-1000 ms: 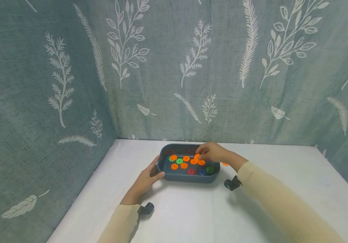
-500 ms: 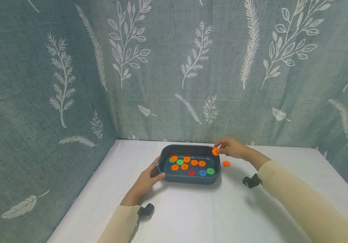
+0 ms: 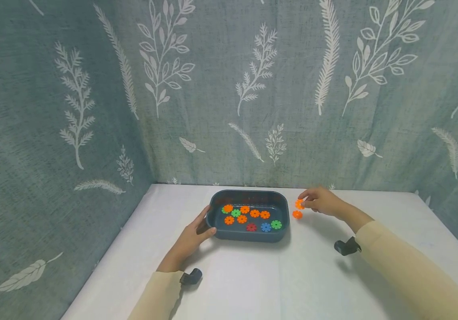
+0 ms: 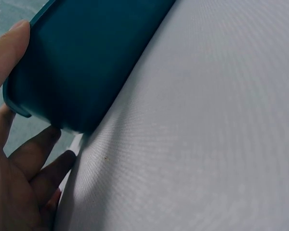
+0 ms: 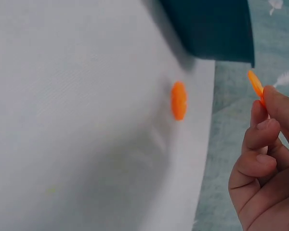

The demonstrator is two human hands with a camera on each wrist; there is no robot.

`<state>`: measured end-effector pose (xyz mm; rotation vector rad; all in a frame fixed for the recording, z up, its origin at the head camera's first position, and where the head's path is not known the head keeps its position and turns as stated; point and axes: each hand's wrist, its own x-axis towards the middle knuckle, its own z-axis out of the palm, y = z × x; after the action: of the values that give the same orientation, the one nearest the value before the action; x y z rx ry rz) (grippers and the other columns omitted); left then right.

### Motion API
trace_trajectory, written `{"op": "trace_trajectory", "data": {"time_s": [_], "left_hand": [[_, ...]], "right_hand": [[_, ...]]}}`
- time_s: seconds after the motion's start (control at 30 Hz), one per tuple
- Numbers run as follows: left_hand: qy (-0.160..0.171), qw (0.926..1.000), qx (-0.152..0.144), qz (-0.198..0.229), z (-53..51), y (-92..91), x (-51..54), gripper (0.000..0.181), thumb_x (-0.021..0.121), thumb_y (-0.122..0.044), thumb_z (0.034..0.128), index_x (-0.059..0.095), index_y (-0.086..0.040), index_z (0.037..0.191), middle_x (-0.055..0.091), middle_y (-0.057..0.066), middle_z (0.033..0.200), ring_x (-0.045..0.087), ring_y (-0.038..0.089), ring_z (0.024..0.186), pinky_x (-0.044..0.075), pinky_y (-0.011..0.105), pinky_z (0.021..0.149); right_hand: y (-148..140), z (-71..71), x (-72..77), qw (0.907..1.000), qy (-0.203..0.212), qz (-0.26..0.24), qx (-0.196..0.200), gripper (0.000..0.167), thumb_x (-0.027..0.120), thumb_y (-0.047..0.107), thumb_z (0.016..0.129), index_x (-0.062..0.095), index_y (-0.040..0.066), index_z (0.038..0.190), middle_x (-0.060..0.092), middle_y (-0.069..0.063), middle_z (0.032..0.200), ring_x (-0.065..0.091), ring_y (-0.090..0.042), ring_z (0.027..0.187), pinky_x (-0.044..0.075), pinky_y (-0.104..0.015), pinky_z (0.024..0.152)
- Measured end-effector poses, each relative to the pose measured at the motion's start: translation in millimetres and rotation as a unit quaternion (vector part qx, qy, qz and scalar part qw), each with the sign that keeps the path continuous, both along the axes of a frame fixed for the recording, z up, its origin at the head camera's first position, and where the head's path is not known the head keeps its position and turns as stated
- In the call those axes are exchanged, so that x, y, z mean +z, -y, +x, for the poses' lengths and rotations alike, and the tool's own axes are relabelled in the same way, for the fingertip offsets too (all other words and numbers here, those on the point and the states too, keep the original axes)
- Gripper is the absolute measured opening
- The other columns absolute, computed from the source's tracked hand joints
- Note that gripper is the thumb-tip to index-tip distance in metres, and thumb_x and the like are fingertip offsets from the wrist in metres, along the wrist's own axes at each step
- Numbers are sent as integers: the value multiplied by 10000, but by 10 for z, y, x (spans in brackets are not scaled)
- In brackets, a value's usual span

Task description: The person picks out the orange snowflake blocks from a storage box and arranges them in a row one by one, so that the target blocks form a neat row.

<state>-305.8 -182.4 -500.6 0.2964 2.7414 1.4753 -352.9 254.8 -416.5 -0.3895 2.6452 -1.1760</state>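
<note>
A dark blue-grey plastic tray (image 3: 235, 234) stands on the white table, with several toothed discs inside. Most are orange discs (image 3: 242, 219); there is also a red disc (image 3: 251, 227), a blue disc (image 3: 266, 227) and green discs (image 3: 276, 225). My left hand (image 3: 189, 238) grips the tray's left end, thumb at the front corner and fingers round the side. Beyond the tray's right end, my right hand (image 3: 326, 203) pinches one orange disc (image 5: 255, 84) between thumb and fingertips, above the table. Another orange disc (image 3: 297, 214) lies on the table just below it.
A white-covered table (image 3: 237, 280) carries everything. Grey-green leaf-patterned cloth (image 3: 221, 89) hangs behind it and along the left side. Small dark cameras sit on both wrists, the right camera (image 3: 346, 246) over the table.
My right hand has lifted an orange disc out of the tray and carried it right, past the rim, over the table beside the other orange disc. My left hand stays at the tray.
</note>
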Motion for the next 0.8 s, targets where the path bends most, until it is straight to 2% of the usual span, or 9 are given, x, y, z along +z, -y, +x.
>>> {"op": "trace_trajectory", "data": {"time_s": [0.3,0.37,0.63,0.8], "left_hand": [[51,10000,44,-8,6,-11,4,823,710,-487,856,259,-392,1538,367,82,1522,360,325,1380,178,657,1080],[90,9999,87,-27,3,-13,6,826,712,-500,848,259,-413,1533,363,64,1526,356,311,1384,175,650,1085],[86,9999,77,-58,1,-14,0,828,710,-496,852,256,-397,1537,357,57,1531,368,303,1378,183,655,1080],[110,9999,95,-21,15,-18,13,829,713,-499,849,255,-408,1534,366,61,1526,362,298,1383,174,654,1083]], "right_hand": [[-151,3,-213,9996,80,2,-267,249,647,96,930,661,19,1166,625,-142,869,490,-194,614,424,-297,543],[-180,-4,-246,9996,76,-2,-267,246,640,79,929,660,12,1165,625,-130,857,489,-193,609,427,-296,540],[-266,-13,-349,9988,160,203,-405,253,610,56,928,655,5,1172,608,-77,838,509,-198,626,447,-317,565],[-274,8,-392,9979,270,325,-488,269,599,38,918,650,-1,1179,616,-77,885,518,-202,657,460,-324,596]]}}
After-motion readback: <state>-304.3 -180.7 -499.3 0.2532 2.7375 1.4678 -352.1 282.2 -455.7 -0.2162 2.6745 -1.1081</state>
